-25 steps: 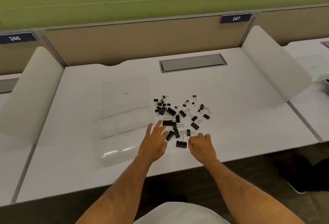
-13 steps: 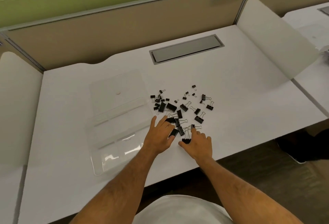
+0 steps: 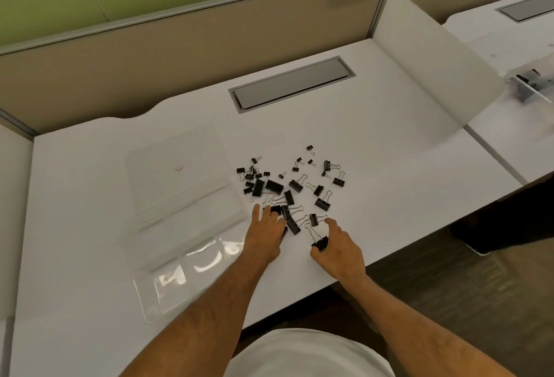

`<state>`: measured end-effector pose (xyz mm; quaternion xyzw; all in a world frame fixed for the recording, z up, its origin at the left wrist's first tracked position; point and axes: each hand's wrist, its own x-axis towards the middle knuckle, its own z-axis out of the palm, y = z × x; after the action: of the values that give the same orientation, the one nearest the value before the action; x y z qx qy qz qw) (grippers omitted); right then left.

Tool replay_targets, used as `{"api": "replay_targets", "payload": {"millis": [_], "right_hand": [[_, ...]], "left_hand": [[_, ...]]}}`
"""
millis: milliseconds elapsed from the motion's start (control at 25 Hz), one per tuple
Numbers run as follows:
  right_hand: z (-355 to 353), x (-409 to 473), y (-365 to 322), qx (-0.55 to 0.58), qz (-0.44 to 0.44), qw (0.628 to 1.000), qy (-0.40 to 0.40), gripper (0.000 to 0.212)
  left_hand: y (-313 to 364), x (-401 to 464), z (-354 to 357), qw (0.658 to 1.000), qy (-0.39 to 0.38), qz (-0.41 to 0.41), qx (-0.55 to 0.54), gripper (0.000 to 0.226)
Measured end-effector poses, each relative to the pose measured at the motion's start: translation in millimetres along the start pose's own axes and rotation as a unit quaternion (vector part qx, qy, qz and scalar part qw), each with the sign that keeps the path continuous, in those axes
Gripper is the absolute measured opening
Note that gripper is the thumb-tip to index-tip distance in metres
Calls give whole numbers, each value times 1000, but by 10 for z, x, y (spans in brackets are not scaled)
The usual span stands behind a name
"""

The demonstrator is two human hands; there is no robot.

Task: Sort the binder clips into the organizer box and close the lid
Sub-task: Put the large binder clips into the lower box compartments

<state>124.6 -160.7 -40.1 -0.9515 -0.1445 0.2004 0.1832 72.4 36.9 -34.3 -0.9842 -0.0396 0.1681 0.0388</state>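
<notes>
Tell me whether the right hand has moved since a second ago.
Yes. The right hand has pulled a large binder clip back from the pile of clips, toward the near desk edge.

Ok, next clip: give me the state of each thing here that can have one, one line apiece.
organizer box: lid open, laid flat behind it; no clips visible inside.
binder clips: loose, scattered on the desk.
left hand: fingers spread, resting on clips at the near edge of the pile.
right hand: pinching one large clip.
desk cable hatch: closed.
</notes>
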Motion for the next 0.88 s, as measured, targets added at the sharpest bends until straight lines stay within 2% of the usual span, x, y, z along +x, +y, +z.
{"api": "replay_targets", "payload": {"millis": [280, 440, 560, 680, 880], "right_hand": [[-106, 3, -12, 47, -27, 998, 19, 79], [-121, 10, -121, 122, -55, 988, 72, 83], [-180, -11, -183, 173, -82, 976, 101, 90], [-184, 26, -246, 187, -109, 972, 93, 96], [-175, 158, -488, 202, -177, 961, 63, 101]], "left_hand": [[33, 74, 10, 1000, -1, 14, 0, 55], [59, 33, -189, 990, 40, 4, -132, 53], [-42, -151, -255, 957, 99, -54, -269, 50], [-224, -430, -167, 912, 147, -124, -363, 47], [-456, -800, -44, 874, 181, -201, -404, 42]]}}
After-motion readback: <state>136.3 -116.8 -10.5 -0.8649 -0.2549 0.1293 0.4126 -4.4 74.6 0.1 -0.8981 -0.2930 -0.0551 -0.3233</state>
